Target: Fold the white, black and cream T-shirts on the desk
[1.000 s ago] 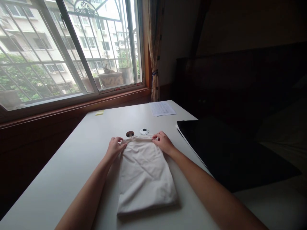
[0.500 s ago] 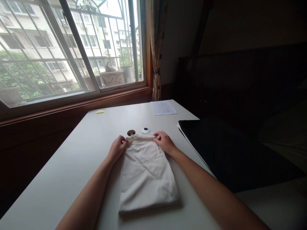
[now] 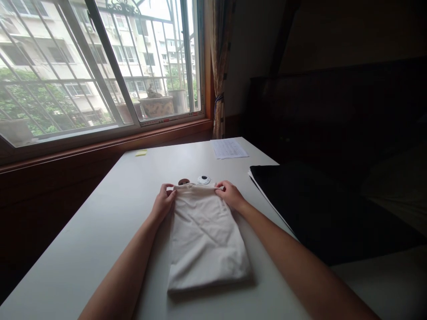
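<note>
A folded white cloth garment (image 3: 207, 235) lies lengthwise on the white table (image 3: 110, 209), its surface creased. My left hand (image 3: 164, 200) pinches its far left corner, thumb on top. At the far right corner, my right hand (image 3: 230, 194) is closed on the same edge, between thumb and fingers. The far edge is stretched between both hands and looks slightly raised. What kind of garment it is, I cannot tell from the folds.
Just beyond the cloth are a round hole (image 3: 183, 182) in the tabletop and a white round cap (image 3: 203, 179). Farther back lie a yellow sticky note (image 3: 141, 152) and a printed sheet (image 3: 230, 148). Black fabric (image 3: 333, 213) covers the right side. A barred window (image 3: 160, 66) stands behind.
Both hands have closed more firmly on the cloth's far corners, and that edge has lifted a little and straightened. The view has shifted slightly.
</note>
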`<action>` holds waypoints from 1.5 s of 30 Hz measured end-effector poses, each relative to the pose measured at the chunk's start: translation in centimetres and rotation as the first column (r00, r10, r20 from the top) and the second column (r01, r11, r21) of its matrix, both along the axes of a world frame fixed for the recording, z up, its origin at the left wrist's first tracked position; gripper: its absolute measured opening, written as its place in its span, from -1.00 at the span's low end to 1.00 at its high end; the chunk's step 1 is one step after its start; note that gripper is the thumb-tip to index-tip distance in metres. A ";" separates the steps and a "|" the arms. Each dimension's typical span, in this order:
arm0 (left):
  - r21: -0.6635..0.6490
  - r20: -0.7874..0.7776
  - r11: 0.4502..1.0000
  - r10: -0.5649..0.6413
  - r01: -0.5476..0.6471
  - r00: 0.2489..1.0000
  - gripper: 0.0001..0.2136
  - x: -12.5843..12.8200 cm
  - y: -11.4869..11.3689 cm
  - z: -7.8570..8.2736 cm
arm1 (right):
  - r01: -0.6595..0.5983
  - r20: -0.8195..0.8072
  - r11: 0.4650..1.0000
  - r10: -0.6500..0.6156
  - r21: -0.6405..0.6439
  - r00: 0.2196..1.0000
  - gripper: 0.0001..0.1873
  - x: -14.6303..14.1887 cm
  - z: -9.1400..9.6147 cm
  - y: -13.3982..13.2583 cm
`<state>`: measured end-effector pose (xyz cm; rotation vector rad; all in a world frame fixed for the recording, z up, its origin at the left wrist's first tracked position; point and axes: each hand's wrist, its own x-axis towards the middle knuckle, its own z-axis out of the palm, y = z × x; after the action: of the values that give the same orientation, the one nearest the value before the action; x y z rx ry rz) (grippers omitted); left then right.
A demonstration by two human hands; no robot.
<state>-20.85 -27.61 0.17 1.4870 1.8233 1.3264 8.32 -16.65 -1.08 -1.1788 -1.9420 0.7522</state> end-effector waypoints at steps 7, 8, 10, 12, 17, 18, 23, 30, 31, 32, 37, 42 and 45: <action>0.036 0.115 0.999 -0.037 0.033 0.993 -0.53 -0.2 0.3 -0.1 | -0.034 -0.194 0.999 0.032 -0.006 0.981 -0.76 0.0 0.8 -1.0; 0.043 0.129 0.998 -0.040 0.035 0.991 -0.52 -0.2 0.3 -0.1 | -0.047 -0.233 0.999 0.045 -0.007 0.972 -0.72 -0.2 0.9 -1.1; 0.061 0.152 0.998 -0.041 0.032 0.987 -0.50 -0.1 0.3 0.0 | -0.077 -0.299 0.997 0.065 -0.028 0.952 -0.64 -0.4 1.2 -1.4; 0.083 0.165 0.996 -0.029 0.015 0.986 -0.51 0.1 0.3 0.0 | -0.094 -0.335 0.994 0.072 -0.049 0.940 -0.59 -0.7 1.4 -1.5; 0.100 0.132 0.992 0.064 -0.078 0.989 -0.56 0.2 0.3 0.2 | -0.095 -0.350 0.993 0.064 -0.070 0.934 -0.50 -0.8 1.2 -1.1; 0.094 0.118 0.991 0.087 -0.098 0.989 -0.57 0.1 0.3 0.3 | -0.101 -0.336 0.990 0.065 -0.093 0.940 -0.47 -0.8 1.0 -1.0; 0.051 0.066 0.986 0.157 -0.160 0.985 -0.61 -0.3 0.6 0.4 | -0.088 -0.245 0.974 0.036 -0.207 0.969 -0.36 -0.7 0.2 -0.3; 0.058 0.180 0.996 0.059 -0.070 0.982 -0.52 -0.4 0.5 1.4 | -0.087 -0.292 0.978 0.030 -0.187 0.956 -0.38 -0.8 0.9 -0.4; 0.069 0.200 0.996 0.042 -0.057 0.979 -0.51 -0.5 0.6 1.8 | -0.099 -0.328 0.980 0.037 -0.172 0.944 -0.40 -0.9 1.2 -0.5; 0.085 0.218 0.995 0.026 -0.046 0.976 -0.50 -0.6 0.6 2.2 | -0.112 -0.368 0.982 0.048 -0.155 0.929 -0.41 -1.0 1.6 -0.6; 0.126 0.193 0.988 0.070 -0.095 0.979 -0.52 -1.1 1.1 2.8 | -0.169 -0.460 0.974 0.083 -0.149 0.884 -0.42 -1.6 2.3 -1.0; 0.038 0.080 0.985 0.166 -0.170 0.983 -0.59 -1.4 1.4 0.7 | -0.228 -0.394 0.943 0.118 -0.244 0.911 -0.33 -1.8 1.0 -1.0; 0.012 0.012 0.982 0.189 -0.189 0.982 -0.57 -1.5 1.3 0.0 | -0.194 -0.318 0.960 0.124 -0.199 0.940 -0.35 -1.7 0.3 -0.7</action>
<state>-22.38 -26.28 0.17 1.3375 1.9934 1.4330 6.60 -17.30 -0.75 -0.9735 -1.7397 1.1975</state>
